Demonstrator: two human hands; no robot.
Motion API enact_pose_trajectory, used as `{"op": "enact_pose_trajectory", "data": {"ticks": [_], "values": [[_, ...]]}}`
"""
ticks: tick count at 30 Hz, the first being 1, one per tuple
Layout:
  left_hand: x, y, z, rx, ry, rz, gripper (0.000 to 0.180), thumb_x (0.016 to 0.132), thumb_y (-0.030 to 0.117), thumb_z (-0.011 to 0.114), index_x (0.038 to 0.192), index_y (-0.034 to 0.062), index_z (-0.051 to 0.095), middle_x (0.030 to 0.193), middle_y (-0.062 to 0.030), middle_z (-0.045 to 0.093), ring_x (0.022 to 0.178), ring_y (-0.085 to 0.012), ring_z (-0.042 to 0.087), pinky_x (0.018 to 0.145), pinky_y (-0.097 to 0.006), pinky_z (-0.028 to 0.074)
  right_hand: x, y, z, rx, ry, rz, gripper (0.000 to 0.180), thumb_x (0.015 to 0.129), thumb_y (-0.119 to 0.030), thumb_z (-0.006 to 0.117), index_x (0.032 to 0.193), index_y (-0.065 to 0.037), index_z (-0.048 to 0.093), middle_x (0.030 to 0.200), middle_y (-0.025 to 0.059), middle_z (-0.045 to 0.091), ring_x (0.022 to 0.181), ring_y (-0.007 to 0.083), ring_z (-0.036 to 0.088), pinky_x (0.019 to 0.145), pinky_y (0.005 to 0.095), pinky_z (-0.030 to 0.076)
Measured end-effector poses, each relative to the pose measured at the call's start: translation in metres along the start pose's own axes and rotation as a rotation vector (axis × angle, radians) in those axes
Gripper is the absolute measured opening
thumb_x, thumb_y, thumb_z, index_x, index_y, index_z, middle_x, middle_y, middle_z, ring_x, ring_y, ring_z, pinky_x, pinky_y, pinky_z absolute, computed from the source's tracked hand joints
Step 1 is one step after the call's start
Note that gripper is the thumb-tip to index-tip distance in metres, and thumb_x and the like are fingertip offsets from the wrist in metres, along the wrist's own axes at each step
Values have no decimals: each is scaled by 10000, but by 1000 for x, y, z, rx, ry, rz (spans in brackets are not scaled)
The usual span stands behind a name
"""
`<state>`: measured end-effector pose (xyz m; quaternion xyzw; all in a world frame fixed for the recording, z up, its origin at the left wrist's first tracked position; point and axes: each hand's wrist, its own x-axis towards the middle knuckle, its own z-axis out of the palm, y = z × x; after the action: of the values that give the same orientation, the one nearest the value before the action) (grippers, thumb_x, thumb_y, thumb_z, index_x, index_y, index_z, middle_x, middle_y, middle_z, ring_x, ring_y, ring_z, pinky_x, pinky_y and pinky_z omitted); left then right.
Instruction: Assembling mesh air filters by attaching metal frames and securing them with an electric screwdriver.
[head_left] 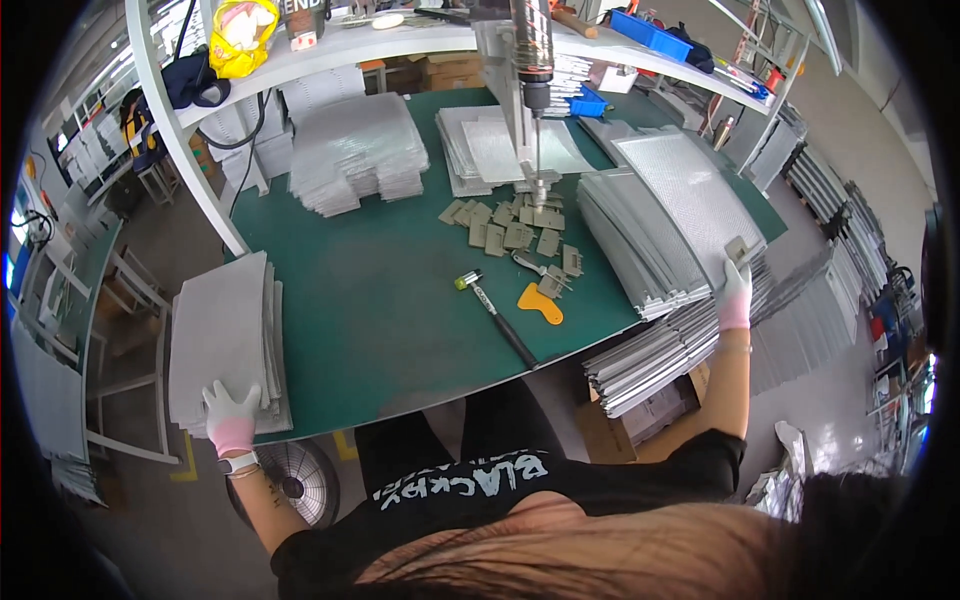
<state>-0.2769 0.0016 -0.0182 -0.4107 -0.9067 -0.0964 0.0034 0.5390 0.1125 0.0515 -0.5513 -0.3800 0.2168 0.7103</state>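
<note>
My left hand [232, 418], in a white glove with a pink cuff, lies with spread fingers on the near end of a stack of flat grey sheets [222, 330] at the table's left edge. My right hand [735, 292], gloved alike, grips the near right corner of a grey mesh panel [685, 185]. That panel lies askew on top of a thick stack of panels [625, 235]. At the gripped corner, against my fingertips, sits a small beige plastic piece [737, 248]. My thumb is partly hidden.
On the green table [370, 300] lie a mallet [495, 318], a yellow scraper [540, 303] and several beige plastic parts [518, 235]. A power driver [535, 90] hangs over them. More sheet stacks [355, 150] stand at the back, beneath a white shelf [400, 38]. Panels [655, 355] lie below the right edge.
</note>
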Motion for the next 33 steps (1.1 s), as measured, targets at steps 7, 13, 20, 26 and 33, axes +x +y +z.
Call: {"op": "enact_pose_trajectory", "data": {"ticks": [7,13,20,26,33], "values": [[-7,-3,-39,225,-224,73,1068,748,659,677,1461,-56,330,1486,-344,326,1291,-451,470,1053,-445,429,15,14,3,-1093,-69,182,541,844,-356,713,1140,86,612,1069,244,680,1036,341,656,910,410,488],[7,1,-77,158,-286,189,956,808,584,652,1455,-54,351,1400,-334,441,1244,-431,516,1031,-458,428,29,64,-11,-632,53,-25,592,882,-260,690,1337,54,478,1202,199,627,1123,264,599,980,347,442],[50,-98,-145,-866,-253,41,660,958,492,511,1425,28,465,1150,-85,649,710,-141,599,664,-263,515,20,56,-12,-875,59,-57,680,914,-385,643,1382,59,429,1150,253,630,1057,344,621,984,379,445],[-52,-17,-186,-948,-104,478,861,861,651,585,1363,-44,510,1348,-171,565,1108,-241,616,961,-344,479,-59,16,49,-840,159,-428,501,982,-232,550,1396,33,454,1295,234,591,1189,367,583,971,392,480],[-133,154,-11,-491,-558,848,632,927,493,562,1321,6,476,1251,-267,577,1111,-421,593,942,-437,482,-229,44,246,-371,-899,-532,358,838,-144,650,1178,-34,634,1139,183,658,1091,359,610,987,429,462]]}}
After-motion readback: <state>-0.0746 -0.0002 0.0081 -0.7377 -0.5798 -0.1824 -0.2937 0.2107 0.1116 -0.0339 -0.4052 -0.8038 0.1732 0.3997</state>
